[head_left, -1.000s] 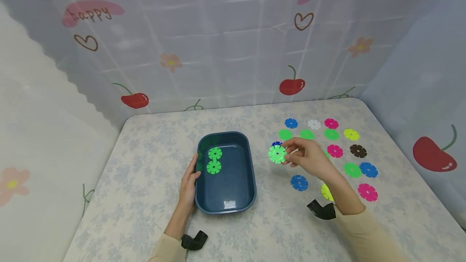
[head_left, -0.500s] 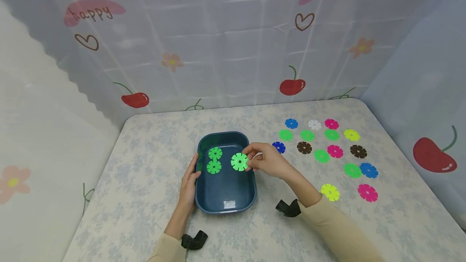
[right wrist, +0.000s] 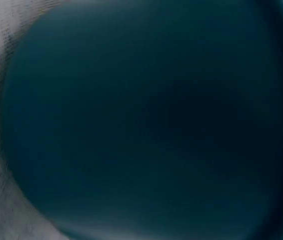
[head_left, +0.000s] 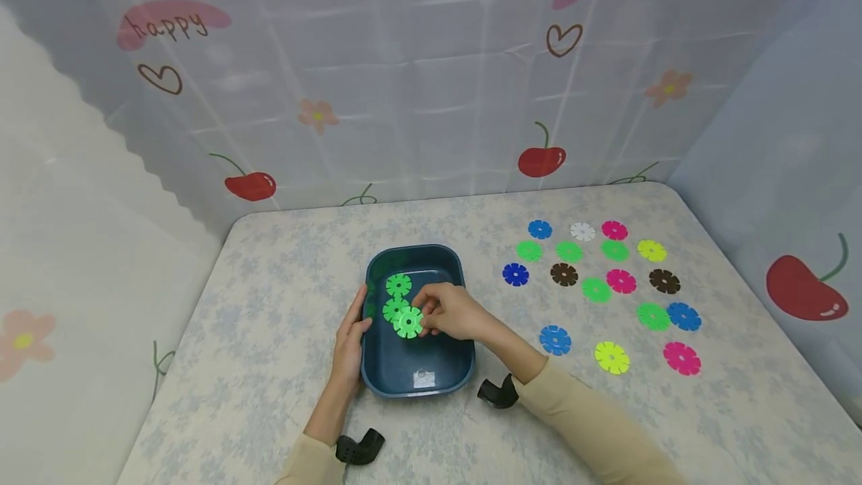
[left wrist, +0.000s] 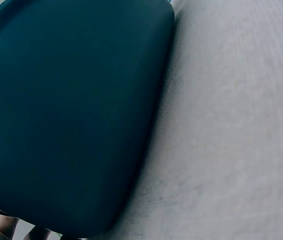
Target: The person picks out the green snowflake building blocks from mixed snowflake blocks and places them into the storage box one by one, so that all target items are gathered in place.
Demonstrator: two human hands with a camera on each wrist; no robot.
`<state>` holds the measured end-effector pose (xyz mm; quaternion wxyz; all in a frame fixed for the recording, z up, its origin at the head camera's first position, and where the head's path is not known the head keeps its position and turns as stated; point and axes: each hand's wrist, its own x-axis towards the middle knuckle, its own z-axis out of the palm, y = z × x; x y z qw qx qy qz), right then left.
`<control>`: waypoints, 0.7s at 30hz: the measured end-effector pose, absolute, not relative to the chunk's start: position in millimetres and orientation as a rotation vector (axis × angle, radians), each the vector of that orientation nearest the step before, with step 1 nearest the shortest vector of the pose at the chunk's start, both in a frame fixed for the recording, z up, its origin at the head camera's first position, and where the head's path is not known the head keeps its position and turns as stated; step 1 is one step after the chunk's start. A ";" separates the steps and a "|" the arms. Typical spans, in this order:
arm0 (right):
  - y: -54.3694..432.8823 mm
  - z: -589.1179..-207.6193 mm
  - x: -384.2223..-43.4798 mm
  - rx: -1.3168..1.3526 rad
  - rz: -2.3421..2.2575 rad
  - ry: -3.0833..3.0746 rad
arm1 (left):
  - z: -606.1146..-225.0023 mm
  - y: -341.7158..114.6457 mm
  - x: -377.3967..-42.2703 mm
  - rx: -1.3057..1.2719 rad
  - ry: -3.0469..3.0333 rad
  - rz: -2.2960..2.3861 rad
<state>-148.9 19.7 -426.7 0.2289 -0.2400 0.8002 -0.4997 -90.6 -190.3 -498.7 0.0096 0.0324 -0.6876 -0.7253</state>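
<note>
A dark teal plastic tray (head_left: pixel 419 365) stands on the table. My left hand (head_left: pixel 348 343) holds its left side, the thumb lapping over the rim and the fingers along the outer wall. Inside the tray lie two green notched plastic discs, an upper disc (head_left: pixel 398 285) and a lower disc (head_left: pixel 393 309). Between thumb and fingers my right hand (head_left: pixel 453 310) pinches a third green notched disc (head_left: pixel 408 322) over the tray. That disc partly covers the lower one; whether they touch I cannot tell. Both wrist views show mostly the tray's outer wall (left wrist: pixel 71 110).
On the table's right half several notched discs lie spread out, among them a dark blue disc (head_left: pixel 515 274), a brown disc (head_left: pixel 563 274), a yellow disc (head_left: pixel 612 358) and a pink disc (head_left: pixel 682 358). A patterned curtain (head_left: pixel 417 96) hangs behind the table.
My right hand has carried the green disc leftward from above the table, across the tray's right rim, to over the discs inside. The left hand and the tray have stayed put.
</note>
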 end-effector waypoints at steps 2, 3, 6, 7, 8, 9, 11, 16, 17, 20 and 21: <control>15.5 -429.1 -148.7 -0.660 -1.358 2.211 | -498.9 -190.8 -90.6 0.096 -2.148 -2.265; 13.7 -430.0 -148.8 -0.652 -1.348 2.218 | -498.9 -190.8 -90.7 0.092 -2.150 -2.264; 8.9 -433.1 -149.5 -0.636 -1.330 2.216 | -499.1 -190.9 -90.8 0.082 -2.147 -2.266; 7.3 -434.4 -149.8 -0.631 -1.326 2.210 | -499.3 -191.2 -90.8 0.080 -2.148 -2.265; 6.0 -436.1 -150.1 -0.625 -1.324 2.205 | -499.4 -191.3 -90.9 0.076 -2.148 -2.265; 4.7 -437.9 -150.4 -0.618 -1.321 2.201 | -499.6 -191.5 -90.9 0.075 -2.148 -2.264; 2.5 -440.9 -150.7 -0.614 -1.316 2.192 | -499.9 -191.7 -90.9 0.070 -2.141 -2.269; -1.7 -447.5 -151.3 -0.607 -1.275 2.208 | -500.5 -191.8 -91.2 0.063 -2.125 -2.284; -2.4 -448.8 -151.4 -0.605 -1.262 2.213 | -500.4 -191.8 -91.3 0.061 -2.122 -2.288; -4.6 -451.8 -151.4 -0.593 -1.227 2.225 | -500.4 -191.7 -91.3 0.055 -2.119 -2.294; -5.3 -452.6 -151.6 -0.588 -1.221 2.228 | -500.3 -191.9 -91.3 0.055 -2.120 -2.293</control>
